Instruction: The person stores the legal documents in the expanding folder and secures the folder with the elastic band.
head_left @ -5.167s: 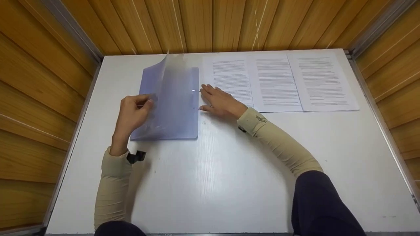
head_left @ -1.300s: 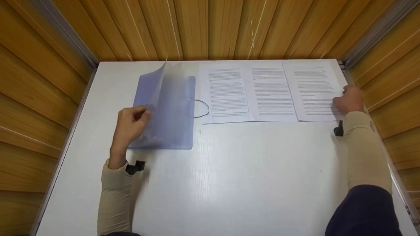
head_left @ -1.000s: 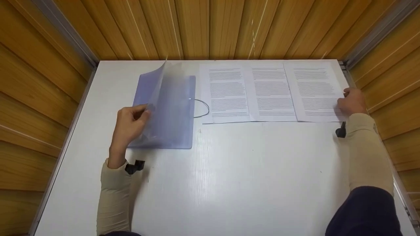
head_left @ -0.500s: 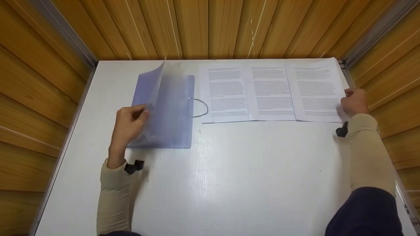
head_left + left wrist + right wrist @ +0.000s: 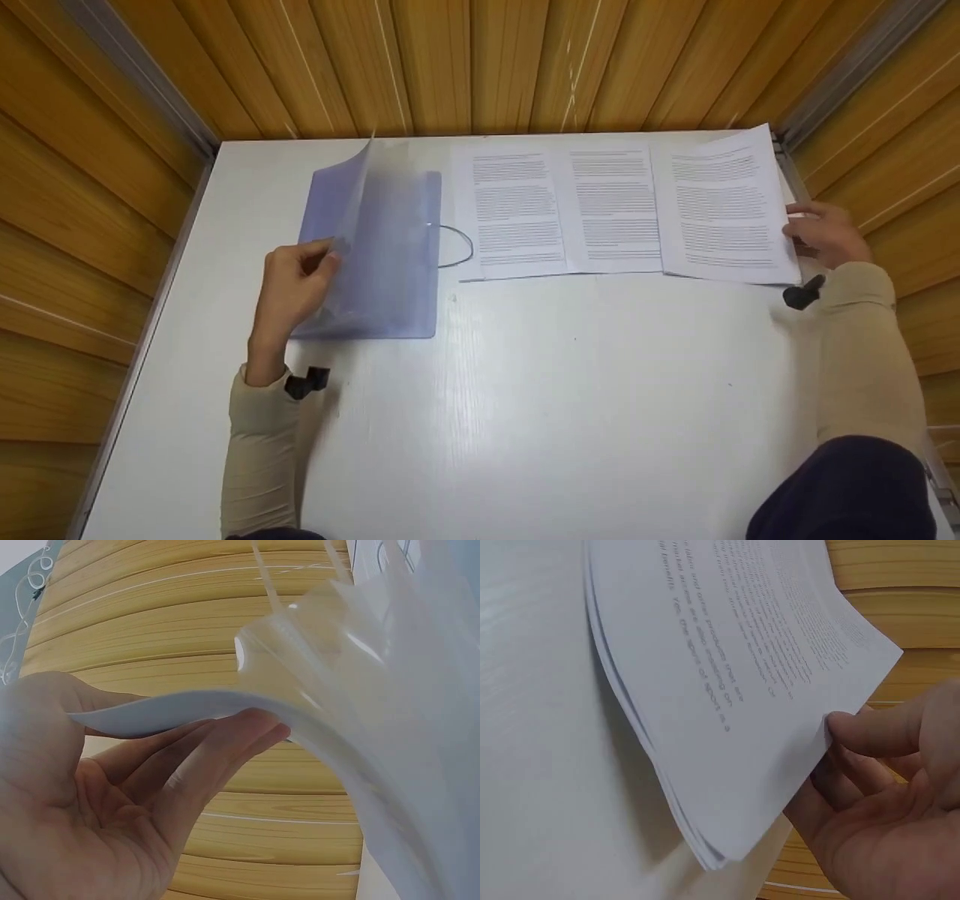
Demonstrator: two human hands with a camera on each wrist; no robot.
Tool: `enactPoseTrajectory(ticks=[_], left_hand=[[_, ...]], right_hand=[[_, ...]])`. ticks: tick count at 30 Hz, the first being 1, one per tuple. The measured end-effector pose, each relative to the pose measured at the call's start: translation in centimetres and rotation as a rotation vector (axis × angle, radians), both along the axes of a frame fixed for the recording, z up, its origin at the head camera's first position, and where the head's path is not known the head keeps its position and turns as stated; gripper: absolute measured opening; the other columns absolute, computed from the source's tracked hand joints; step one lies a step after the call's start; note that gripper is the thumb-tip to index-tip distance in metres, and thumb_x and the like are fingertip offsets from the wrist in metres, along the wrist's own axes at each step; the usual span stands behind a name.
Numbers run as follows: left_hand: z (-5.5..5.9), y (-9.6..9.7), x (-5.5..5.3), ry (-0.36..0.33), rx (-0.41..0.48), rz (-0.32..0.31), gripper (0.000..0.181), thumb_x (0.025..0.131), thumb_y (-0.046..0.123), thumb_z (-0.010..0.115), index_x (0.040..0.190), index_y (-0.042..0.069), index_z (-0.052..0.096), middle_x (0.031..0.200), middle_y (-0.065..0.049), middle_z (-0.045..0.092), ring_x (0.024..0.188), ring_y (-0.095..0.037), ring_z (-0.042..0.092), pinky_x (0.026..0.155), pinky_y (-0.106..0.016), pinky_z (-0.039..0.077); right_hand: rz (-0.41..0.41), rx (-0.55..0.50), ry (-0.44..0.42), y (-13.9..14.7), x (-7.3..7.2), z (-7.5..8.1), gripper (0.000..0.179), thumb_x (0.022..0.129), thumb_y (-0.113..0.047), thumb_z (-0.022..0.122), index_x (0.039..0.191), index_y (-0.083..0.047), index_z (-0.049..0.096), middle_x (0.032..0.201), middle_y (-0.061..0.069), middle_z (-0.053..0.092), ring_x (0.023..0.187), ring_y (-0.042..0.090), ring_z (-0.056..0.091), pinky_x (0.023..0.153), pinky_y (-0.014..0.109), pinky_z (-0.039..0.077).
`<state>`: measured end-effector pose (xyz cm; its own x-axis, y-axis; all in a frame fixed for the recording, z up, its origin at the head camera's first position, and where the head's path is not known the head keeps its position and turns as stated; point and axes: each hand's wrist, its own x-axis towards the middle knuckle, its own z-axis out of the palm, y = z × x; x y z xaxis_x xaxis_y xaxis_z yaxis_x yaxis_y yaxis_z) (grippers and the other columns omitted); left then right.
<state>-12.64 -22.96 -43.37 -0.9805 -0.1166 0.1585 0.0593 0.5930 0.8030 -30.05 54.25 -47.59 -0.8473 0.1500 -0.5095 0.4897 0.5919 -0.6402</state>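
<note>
A translucent blue-purple folder (image 5: 412, 300) lies at the table's left, its clear plastic sleeves (image 5: 322, 652) raised and curving. My left hand (image 5: 292, 285) pinches their left edge between thumb and fingers; in the left wrist view the gripped edge bends in an arc. A thin dark elastic loop (image 5: 472, 247) sticks out from the folder's right edge. At the far right, my right hand (image 5: 832, 232) holds the right edge of a stack of printed paper (image 5: 724, 202), thumb on top and fingers beneath. In the right wrist view several sheets (image 5: 697, 757) are tilted up off the table.
Two more printed paper stacks, a left one (image 5: 517, 217) and a middle one (image 5: 615, 210), lie side by side between the folder and the right stack. The white table (image 5: 525, 405) is bordered by wood-patterned walls (image 5: 502, 67) at the back and sides.
My right hand went from beside the folder to the far-right stack, and has now lifted its right side, shifting it slightly. My left hand has kept its pinch on the sleeves.
</note>
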Motion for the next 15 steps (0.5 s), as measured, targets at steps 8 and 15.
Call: enactPoseTrajectory(ticks=[8, 15], left_hand=[[0.1, -0.3, 0.3, 0.010, -0.009, 0.005, 0.030, 0.102, 0.005, 0.063, 0.127, -0.004, 0.075, 0.104, -0.021, 0.079, 0.076, -0.019, 0.064, 0.064, -0.017, 0.047], [0.1, -0.1, 0.4, 0.027, -0.019, 0.017, 0.030, 0.101, 0.005, 0.062, 0.127, -0.006, 0.075, 0.100, -0.022, 0.078, 0.074, -0.022, 0.061, 0.061, -0.017, 0.046]], right_hand=[[0.033, -0.130, -0.051, 0.3, 0.4, 1.2, 0.082, 0.108, -0.045, 0.058, 0.173, -0.016, 0.018, 0.123, -0.011, 0.055, 0.111, 0.013, 0.058, 0.086, 0.015, 0.054], [-0.086, -0.397, -0.064, -0.2, 0.8, 1.7, 0.071, 0.107, -0.026, 0.066, 0.168, -0.024, 0.030, 0.105, -0.019, 0.067, 0.098, 0.009, 0.065, 0.087, 0.020, 0.057]])
